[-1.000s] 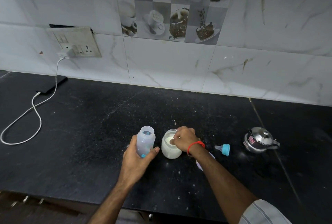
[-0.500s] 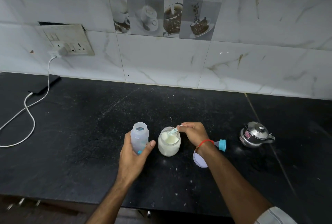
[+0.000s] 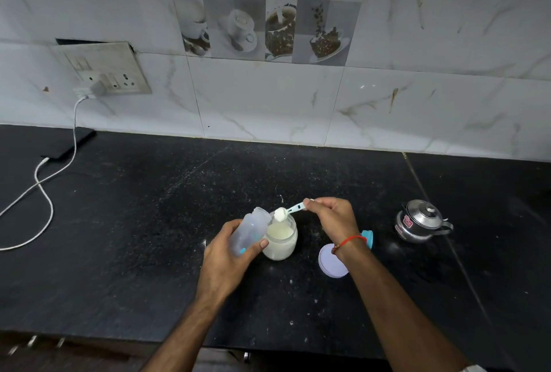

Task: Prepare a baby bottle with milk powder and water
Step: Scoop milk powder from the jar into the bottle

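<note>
Left hand (image 3: 229, 255), fingers clamped round the tilted baby bottle (image 3: 250, 230), left of the powder jar (image 3: 281, 237); right hand (image 3: 334, 218) fingers pinch a heaped scoop (image 3: 287, 212) (above the jar) on the worktop (image 3: 125, 222).

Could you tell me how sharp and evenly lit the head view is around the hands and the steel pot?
Head view: dim, flat light; the left hand, bottle and scoop in the right hand are fairly sharp; the steel pot carries small bright glints; wide-angle bending curves the counter edge, and the bottom-left corner is smeared.
</note>
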The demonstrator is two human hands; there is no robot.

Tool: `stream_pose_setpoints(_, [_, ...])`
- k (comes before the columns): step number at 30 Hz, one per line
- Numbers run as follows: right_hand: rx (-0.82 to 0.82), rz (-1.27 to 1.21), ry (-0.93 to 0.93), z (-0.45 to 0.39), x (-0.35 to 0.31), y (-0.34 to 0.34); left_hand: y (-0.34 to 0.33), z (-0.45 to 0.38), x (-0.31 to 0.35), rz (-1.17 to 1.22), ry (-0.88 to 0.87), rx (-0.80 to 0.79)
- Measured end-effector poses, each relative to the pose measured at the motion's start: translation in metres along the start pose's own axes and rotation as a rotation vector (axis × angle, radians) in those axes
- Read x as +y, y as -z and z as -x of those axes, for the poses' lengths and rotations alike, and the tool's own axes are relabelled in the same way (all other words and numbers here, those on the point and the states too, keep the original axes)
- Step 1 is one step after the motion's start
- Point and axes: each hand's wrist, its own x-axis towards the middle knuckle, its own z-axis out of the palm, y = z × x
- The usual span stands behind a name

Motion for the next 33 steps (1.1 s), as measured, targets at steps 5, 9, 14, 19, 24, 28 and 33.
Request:
stream_pose_setpoints(5, [0.046,-0.05,0.194,0.005,-0.027,0.002,-0.003,-0.005,0.012,0.005,-0.007,-0.005])
stream_pose_setpoints(9, [0.029,0.038,0.311,0.007,-0.041,-0.001,-0.006,-0.01,0.023,0.044,-0.005,0.004])
stream_pose_setpoints(14, [0.07,0.148,0.391,0.011,-0.046,-0.002,-0.007,-0.013,0.031,0.086,-0.01,0.027])
stream_pose_setpoints(19, [0.077,0.276,0.556,0.016,-0.047,0.001,-0.008,-0.016,0.033,0.118,-0.025,0.017])
stream_pose_setpoints(24, [0.085,0.408,0.699,0.02,-0.051,0.007,-0.008,-0.02,0.036,0.175,-0.03,-0.023])
stream_pose_setpoints(28, [0.067,0.454,0.809,0.017,-0.051,0.01,-0.007,-0.027,0.034,0.258,-0.034,-0.092])
stream_pose_setpoints(33, [0.055,0.532,0.938,0.02,-0.049,0.01,-0.002,-0.038,0.033,0.322,-0.046,-0.15])
